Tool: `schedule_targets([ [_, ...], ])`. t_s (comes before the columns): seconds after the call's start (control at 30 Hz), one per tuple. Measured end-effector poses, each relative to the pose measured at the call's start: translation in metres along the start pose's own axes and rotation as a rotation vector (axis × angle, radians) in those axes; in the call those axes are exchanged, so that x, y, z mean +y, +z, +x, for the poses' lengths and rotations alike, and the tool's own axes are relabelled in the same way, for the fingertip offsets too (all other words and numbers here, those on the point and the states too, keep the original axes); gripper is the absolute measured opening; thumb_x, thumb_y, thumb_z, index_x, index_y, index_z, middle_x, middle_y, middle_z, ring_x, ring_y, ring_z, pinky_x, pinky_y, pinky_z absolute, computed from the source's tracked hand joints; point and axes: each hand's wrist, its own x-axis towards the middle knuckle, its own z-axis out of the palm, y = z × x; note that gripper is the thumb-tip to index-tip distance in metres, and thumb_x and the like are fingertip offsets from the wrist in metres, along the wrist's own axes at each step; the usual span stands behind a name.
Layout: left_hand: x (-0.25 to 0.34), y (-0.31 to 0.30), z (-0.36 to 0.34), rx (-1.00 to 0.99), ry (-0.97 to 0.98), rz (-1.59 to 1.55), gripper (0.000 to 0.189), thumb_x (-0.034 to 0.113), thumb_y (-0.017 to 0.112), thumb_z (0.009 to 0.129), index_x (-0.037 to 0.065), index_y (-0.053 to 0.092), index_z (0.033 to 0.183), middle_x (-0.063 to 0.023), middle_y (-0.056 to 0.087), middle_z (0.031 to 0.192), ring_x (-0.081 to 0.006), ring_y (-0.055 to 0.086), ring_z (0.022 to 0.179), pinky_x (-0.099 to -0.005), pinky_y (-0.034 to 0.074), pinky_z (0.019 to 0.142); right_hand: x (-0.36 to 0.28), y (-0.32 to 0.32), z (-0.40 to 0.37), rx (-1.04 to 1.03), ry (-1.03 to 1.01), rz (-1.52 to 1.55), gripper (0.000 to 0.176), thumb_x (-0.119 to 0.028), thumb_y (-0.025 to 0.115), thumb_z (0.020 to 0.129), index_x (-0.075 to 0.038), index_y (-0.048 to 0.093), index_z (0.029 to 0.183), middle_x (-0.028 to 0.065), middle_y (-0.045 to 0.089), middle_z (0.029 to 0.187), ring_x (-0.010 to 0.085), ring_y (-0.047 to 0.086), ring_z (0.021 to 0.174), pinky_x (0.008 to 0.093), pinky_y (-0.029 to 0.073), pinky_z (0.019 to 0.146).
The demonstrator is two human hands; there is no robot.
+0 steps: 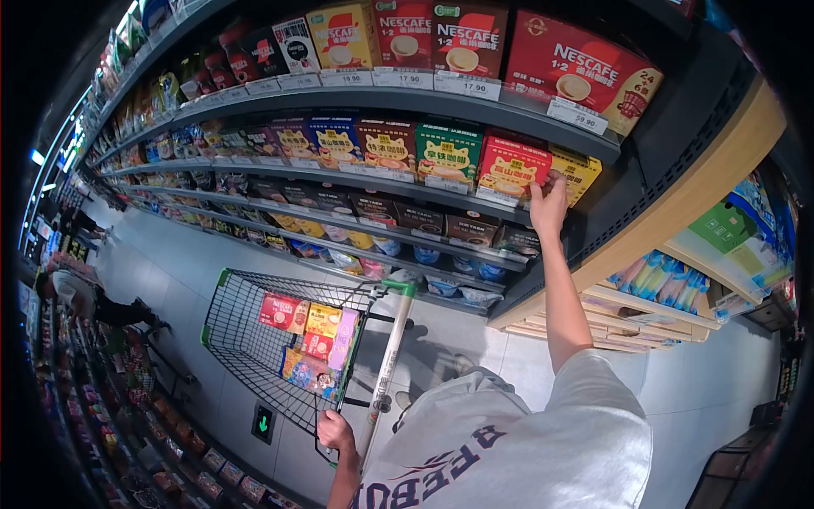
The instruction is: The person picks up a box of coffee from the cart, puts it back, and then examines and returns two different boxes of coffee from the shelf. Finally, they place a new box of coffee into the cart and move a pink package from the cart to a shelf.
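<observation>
My right hand (549,205) is raised to the shelf at the right edge of a red coffee box (512,168). Its thumb lies by the box's front and its bent fingers are at the side, beside a yellow box (577,174). A green coffee box (447,154) stands to the left of the red one. Lower down, my left hand (336,430) is closed on the near side of a shopping cart (246,356). In the cart lie a red Nescafe box (283,312), a yellow box (324,320), a smaller red box (318,346), a purple pack (343,339) and a blue pack (310,373).
Nescafe boxes (577,72) line the upper shelf, above price tags. Dark boxes (420,216) fill a lower shelf. A wooden shelf end (661,187) rises at the right. Another person (85,297) is in the aisle at the left, near the opposite shelves (127,407).
</observation>
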Motion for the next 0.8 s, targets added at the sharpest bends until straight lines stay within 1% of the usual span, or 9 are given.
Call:
schedule_targets([
  [0.3,-0.008,0.013,0.0,0.071,0.007,0.0,0.037,0.034,0.048,0.095,0.008,0.073,0.089,-0.0195,0.071,0.08,-0.0452,0.066,0.077,-0.0589,0.049,0.068,-0.009,0.007,-0.002,-0.013,0.035,0.095,0.035,-0.004,0.068,0.095,0.003,0.054,0.126,0.0181,0.069,0.113,0.028,0.07,0.104,0.0379,0.055,0.092],
  [0.4,-0.009,0.014,0.0,0.094,0.028,-0.013,0.034,0.032,0.048,0.095,0.008,0.072,0.087,-0.0195,0.07,0.08,-0.0456,0.066,0.077,-0.0588,0.049,0.068,-0.024,0.007,-0.016,0.17,-0.058,-0.073,0.036,-0.005,0.071,0.094,0.002,0.054,0.126,0.0154,0.065,0.111,0.0247,0.067,0.105,0.0349,0.054,0.089],
  [0.5,-0.001,0.001,0.002,-0.01,0.0,0.031,0.033,0.03,0.048,0.095,0.008,0.07,0.084,-0.02,0.07,0.08,-0.0459,0.065,0.077,-0.0589,0.048,0.068,-0.049,0.013,-0.047,0.138,0.047,0.173,0.036,-0.006,0.074,0.093,0.0,0.055,0.123,0.0116,0.063,0.11,0.0184,0.063,0.104,0.0317,0.053,0.086],
  [0.53,-0.002,0.003,0.003,-0.027,-0.015,0.014,0.033,0.03,0.048,0.094,0.008,0.069,0.081,-0.0205,0.07,0.081,-0.0464,0.065,0.077,-0.0597,0.048,0.068,-0.065,0.018,-0.062,0.081,0.103,0.307,0.033,-0.008,0.075,0.094,-0.003,0.055,0.12,0.0084,0.064,0.108,0.0143,0.061,0.098,0.0288,0.051,0.084],
  [0.57,0.001,-0.001,0.002,-0.043,-0.026,0.0,0.033,0.031,0.048,0.094,0.008,0.069,0.082,-0.0202,0.07,0.081,-0.0465,0.066,0.077,-0.06,0.048,0.068,-0.076,0.025,-0.077,-0.06,0.171,0.528,0.027,-0.009,0.074,0.095,-0.005,0.059,0.118,0.0058,0.066,0.103,0.0132,0.062,0.093,0.0281,0.05,0.084],
  [0.63,-0.002,0.003,0.003,-0.034,-0.033,-0.009,0.034,0.031,0.048,0.094,0.007,0.07,0.083,-0.0191,0.071,0.082,-0.0466,0.066,0.077,-0.0602,0.048,0.067,-0.147,0.021,-0.107,-0.459,0.365,0.827,0.017,-0.012,0.072,0.099,-0.006,0.066,0.113,0.0028,0.069,0.099,0.011,0.065,0.091,0.0271,0.052,0.082],
  [0.67,-0.001,0.002,0.003,-0.04,-0.042,-0.017,0.034,0.032,0.048,0.094,0.007,0.07,0.084,-0.0188,0.072,0.084,-0.0467,0.066,0.078,-0.0597,0.048,0.068,-0.18,0.019,-0.122,-0.64,0.387,0.993,0.015,-0.014,0.07,0.101,-0.005,0.066,0.113,0.0032,0.07,0.1,0.0101,0.066,0.091,0.0276,0.054,0.083],
  [0.73,-0.002,0.003,0.005,-0.068,-0.044,-0.009,0.033,0.032,0.049,0.093,0.007,0.071,0.085,-0.0191,0.073,0.087,-0.0468,0.067,0.081,-0.0589,0.049,0.069,-0.235,0.012,-0.151,-1.03,0.32,1.442,0.017,-0.015,0.068,0.102,-0.003,0.067,0.115,0.0066,0.072,0.105,0.0116,0.067,0.092,0.028,0.054,0.083],
  [0.8,-0.004,0.0,0.005,-0.094,-0.051,0.008,0.033,0.032,0.05,0.093,0.007,0.07,0.085,-0.0195,0.073,0.088,-0.0473,0.067,0.082,-0.0588,0.049,0.069,-0.302,-0.013,-0.166,-1.321,0.161,1.773,0.019,-0.007,0.059,0.104,0.0,0.066,0.12,0.0093,0.069,0.11,0.0152,0.067,0.098,0.0309,0.054,0.084],
])
